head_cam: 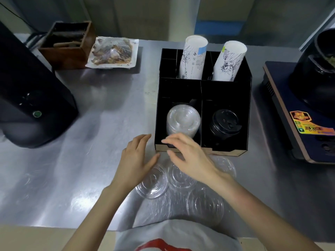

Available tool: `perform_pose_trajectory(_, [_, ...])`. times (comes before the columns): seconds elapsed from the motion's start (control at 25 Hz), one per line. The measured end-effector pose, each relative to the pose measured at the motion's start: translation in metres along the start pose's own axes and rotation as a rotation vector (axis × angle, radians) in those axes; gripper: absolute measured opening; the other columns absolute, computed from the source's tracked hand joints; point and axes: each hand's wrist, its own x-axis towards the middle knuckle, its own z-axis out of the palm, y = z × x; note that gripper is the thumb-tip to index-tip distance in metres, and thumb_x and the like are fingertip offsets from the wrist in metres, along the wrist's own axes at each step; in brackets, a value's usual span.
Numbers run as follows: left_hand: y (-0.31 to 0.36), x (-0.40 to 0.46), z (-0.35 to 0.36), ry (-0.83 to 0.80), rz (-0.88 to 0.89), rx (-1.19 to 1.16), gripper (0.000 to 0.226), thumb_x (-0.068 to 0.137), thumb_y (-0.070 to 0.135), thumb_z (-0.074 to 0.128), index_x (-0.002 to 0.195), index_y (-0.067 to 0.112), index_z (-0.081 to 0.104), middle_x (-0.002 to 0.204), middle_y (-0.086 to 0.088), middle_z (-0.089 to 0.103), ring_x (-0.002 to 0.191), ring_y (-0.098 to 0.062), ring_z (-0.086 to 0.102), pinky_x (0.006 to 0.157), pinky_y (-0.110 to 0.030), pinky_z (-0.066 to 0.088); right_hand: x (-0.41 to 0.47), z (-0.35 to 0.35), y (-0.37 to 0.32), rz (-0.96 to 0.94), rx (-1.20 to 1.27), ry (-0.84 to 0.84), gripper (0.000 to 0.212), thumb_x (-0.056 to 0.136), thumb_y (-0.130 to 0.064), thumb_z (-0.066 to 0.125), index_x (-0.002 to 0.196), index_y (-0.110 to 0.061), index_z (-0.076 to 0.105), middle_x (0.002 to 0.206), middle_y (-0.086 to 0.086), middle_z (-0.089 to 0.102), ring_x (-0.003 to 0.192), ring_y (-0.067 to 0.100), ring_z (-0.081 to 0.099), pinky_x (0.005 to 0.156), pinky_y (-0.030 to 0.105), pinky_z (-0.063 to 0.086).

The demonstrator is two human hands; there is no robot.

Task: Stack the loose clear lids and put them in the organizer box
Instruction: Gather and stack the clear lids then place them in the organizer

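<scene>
Steel counter [101,109], spanning my frame. Black organizer box [226,87], centre right; I log a stack of clear lids [183,122] in its front-left compartment. Loose clear lids [152,183], lower centre, flat before the box. Left hand [137,158] and right hand [188,156] above them, fingers spread, holding nothing.

bare counter [108,124] left, organizer box [203,152] blocking ahead
</scene>
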Motion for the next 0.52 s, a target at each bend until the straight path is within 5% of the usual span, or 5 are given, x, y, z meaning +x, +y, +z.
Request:
perform_pose_trajectory(0.24, [-0.024,-0.036,0.01,-0.131,-0.075,0.074,0.086,0.063,0.061,0.038,0.128,0.004,0.04,0.134,-0.022,0.043,0.118,-0.041,0.043,0.091,-0.052,0.038,-0.011,0.033,0.004,-0.006,-0.182,-0.327,0.058,0.082,-0.035,0.057,0.133,-0.018,0.034,0.145,0.006,0.033,0.134,0.023,0.028,0.111,0.042,0.027])
perform_pose_trajectory(0.52, [-0.038,-0.059,0.025,-0.198,-0.046,0.178,0.096,0.055,0.068,0.046,0.129,0.007,0.037,0.132,-0.022,0.046,0.116,-0.041,0.045,0.089,-0.053,0.039,-0.017,0.047,0.007,-0.017,-0.331,-0.505,0.081,0.076,-0.043,0.062,0.14,-0.022,0.016,0.155,0.005,0.009,0.141,0.021,0.006,0.116,0.037,0.007])
